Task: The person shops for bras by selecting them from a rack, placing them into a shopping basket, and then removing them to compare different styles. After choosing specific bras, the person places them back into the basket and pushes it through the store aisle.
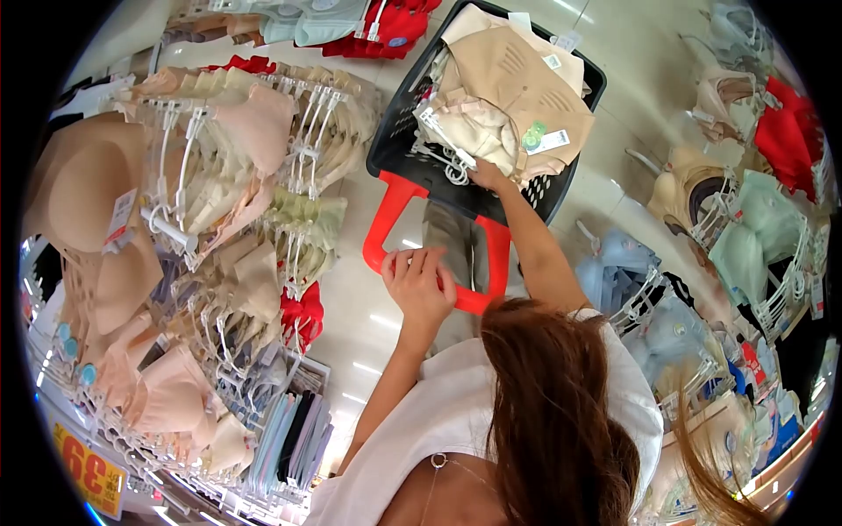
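A black basket [379,145] with a red handle [375,235] is in front of me, piled with beige and cream underwear. My left hand [419,282] is on the handle's lower bar, fingers curled over it. My right hand [489,175] reaches into the basket, its fingers closed at the white plastic hangers [457,167] of a cream bra [474,123]; the fingertips are partly hidden. Beside and behind that bra lies a flat beige garment [517,74] with a white tag [550,142] and a green sticker [533,134].
Racks of hanging bras [237,123] line the left side, with a large beige bra [92,202] nearest. More bras [759,219] hang on the right in blue, green and red. Pale floor tiles [351,298] run between. A yellow price sign [88,469] stands at lower left.
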Motion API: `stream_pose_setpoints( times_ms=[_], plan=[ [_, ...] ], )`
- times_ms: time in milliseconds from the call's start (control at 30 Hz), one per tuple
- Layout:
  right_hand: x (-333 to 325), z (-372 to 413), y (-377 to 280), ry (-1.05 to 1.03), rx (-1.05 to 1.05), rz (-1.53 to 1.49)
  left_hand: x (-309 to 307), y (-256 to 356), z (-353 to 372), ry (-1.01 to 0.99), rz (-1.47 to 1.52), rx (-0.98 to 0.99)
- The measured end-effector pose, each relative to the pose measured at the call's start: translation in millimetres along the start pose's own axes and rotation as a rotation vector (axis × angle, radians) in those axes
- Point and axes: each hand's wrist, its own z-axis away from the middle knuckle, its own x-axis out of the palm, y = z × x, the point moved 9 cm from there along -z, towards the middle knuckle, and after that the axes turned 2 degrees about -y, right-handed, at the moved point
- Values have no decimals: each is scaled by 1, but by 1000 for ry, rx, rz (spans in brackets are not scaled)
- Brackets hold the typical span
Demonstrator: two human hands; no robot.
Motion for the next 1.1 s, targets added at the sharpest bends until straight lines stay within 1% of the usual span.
stream_pose_setpoints(
  times_ms=[33,167,233,267,300,367,400,433,500,533,567,633,700,733,767,833,933,967,1033,1067,1100],
  plan=[
    [1,3,3,-63,72,-52,0,0,0,0,1,0],
    [-12,17,-12,-95,38,43,-2,1,0,16,12,7],
    [-22,31,-25,-22,-33,81,-3,1,0,27,10,5],
    [-28,38,-30,25,-37,71,-2,1,0,30,17,15],
    [-32,46,-38,20,-50,76,-3,1,1,33,21,22],
    [-42,61,-52,-25,-59,-15,-6,0,2,51,24,22],
    [-48,66,-50,-40,2,-82,-6,2,1,61,35,32],
    [-53,67,-53,-42,-12,-71,-7,1,1,77,34,25],
    [-74,75,-63,64,-107,-120,-7,1,3,91,42,52],
    [-92,88,-77,136,-185,-144,-9,1,4,106,39,45],
    [-111,100,-91,223,-238,-101,-10,2,4,109,44,54],
    [-133,102,-93,232,-264,-49,-13,2,4,132,43,53],
    [-164,116,-101,321,-232,102,-11,2,5,91,20,49],
    [-182,128,-115,364,-257,174,-14,2,5,109,17,42],
    [-200,147,-133,401,-232,169,-13,2,6,90,2,41],
    [-234,177,-167,499,-262,212,-12,2,7,80,-3,45],
    [-285,220,-213,564,-270,176,-6,2,7,83,-5,61],
    [-301,217,-205,547,-214,234,-8,3,9,108,1,77],
    [-331,255,-237,551,-251,147,-11,0,4,162,1,97],
    [-343,264,-243,557,-261,155,-9,-1,5,178,-18,110],
    [-355,280,-254,587,-411,127,-8,1,10,186,-33,123]
  ],
)
